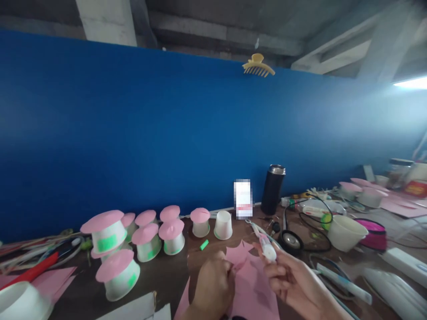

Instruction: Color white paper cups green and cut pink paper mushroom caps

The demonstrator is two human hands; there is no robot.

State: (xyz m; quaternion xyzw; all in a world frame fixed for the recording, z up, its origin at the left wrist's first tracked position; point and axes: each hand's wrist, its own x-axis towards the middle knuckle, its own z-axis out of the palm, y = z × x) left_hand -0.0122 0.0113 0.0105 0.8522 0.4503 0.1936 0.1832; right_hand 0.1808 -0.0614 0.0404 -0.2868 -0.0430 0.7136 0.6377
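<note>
Low in the middle of the view, my left hand [213, 282] is closed, pinching the edge of a cut pink paper piece [239, 255] with a jagged outline. A larger pink sheet [256, 291] lies on the table beneath both hands. To the right, my right hand [293, 276] wraps round a small pink-and-white tube [267, 250]. Its white end points toward me; whether it is capped I cannot tell. Beyond my left hand stand a bare upturned white paper cup [223, 226] and a cup with a pink paper top [200, 221]. A small green strip [204, 245] lies nearby.
Several pink-topped cups [146, 240] crowd the left. A black flask [273, 190] and a blurred white rectangle [243, 199] stand by the blue partition [150, 129]. Cables, a cream cup [347, 233] and a magenta container [371, 234] clutter the right. A yellow hair clip [258, 66] is overhead.
</note>
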